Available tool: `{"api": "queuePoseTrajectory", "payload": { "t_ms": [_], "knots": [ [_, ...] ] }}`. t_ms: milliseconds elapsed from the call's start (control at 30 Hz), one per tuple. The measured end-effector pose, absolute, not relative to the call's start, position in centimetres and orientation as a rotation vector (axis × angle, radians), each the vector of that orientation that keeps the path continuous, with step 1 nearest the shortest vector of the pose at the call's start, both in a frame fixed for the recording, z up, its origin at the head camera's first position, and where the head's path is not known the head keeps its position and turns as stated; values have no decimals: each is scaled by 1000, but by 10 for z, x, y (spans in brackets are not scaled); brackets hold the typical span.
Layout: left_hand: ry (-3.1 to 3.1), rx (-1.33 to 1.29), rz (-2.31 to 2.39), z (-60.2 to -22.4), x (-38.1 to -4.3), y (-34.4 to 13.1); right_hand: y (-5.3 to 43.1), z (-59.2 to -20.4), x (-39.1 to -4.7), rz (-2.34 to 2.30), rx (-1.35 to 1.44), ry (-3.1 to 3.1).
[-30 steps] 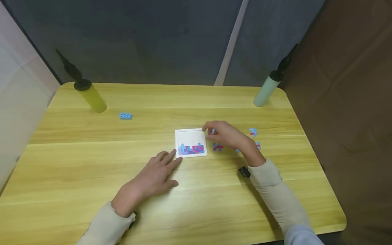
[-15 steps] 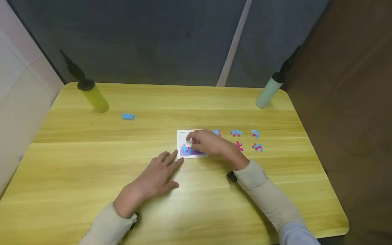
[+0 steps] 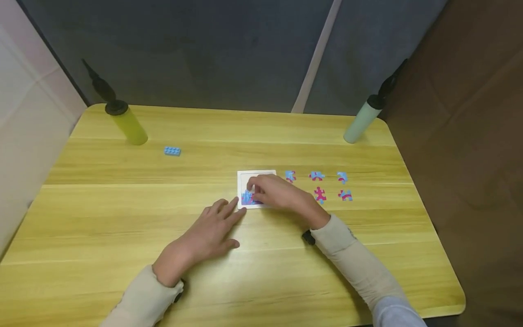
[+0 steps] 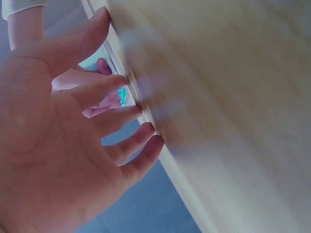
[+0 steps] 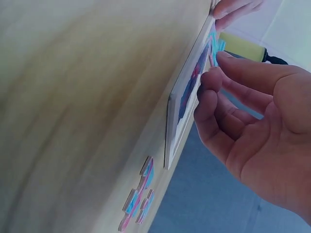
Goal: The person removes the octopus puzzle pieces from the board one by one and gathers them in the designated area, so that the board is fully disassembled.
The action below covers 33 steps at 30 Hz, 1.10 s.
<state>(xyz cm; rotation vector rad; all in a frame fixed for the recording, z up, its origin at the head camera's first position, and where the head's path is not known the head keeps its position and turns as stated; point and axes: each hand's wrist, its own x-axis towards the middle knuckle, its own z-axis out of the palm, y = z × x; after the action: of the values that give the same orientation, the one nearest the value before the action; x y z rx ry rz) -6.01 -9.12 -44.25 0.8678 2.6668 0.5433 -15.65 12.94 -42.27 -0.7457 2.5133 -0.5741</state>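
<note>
One yellow-green cylinder [image 3: 130,127] with a black top stands toward the left of the tabletop [image 3: 265,281], with a blue toy brick [image 3: 172,151] near it to the right. Next comes the left hand [image 3: 210,229], fingers spread and fairly straight, fingertips at the lower left corner of the white puzzle frame [image 3: 239,181], seemingly to steady it. Inside that frame, blue-and-pink fitted pieces [image 3: 246,198] lie along the near side, partly hidden, and plain white shows beyond them. The right hand [image 3: 275,190] reaches over the frame, fingers bent and thumb close to the forefinger, right at those pieces; whether one is pinched there, I cannot tell. The step looks like seating or straightening a piece. Pressing it level with its neighbours seems the next move, with the frame held steady, before fetching one of the five visible loose pieces [image 3: 320,195] farther right, near which, toward the back, stands a pale green cylinder [image 3: 362,122].
</note>
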Motion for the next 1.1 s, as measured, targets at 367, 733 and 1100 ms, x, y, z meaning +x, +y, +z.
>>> {"api": "queuePoseTrajectory", "payload": {
  "t_ms": [367,733,1100],
  "knots": [
    [2665,869,541,-442,-60,-89,129,-421,-153,-663,-770,2536],
    [2681,875,543,-442,-59,-91,136,-416,-154,-715,-725,2578],
    [2688,887,561,-443,-61,-90,161,-411,-149,-818,-687,2557]
  ]
}}
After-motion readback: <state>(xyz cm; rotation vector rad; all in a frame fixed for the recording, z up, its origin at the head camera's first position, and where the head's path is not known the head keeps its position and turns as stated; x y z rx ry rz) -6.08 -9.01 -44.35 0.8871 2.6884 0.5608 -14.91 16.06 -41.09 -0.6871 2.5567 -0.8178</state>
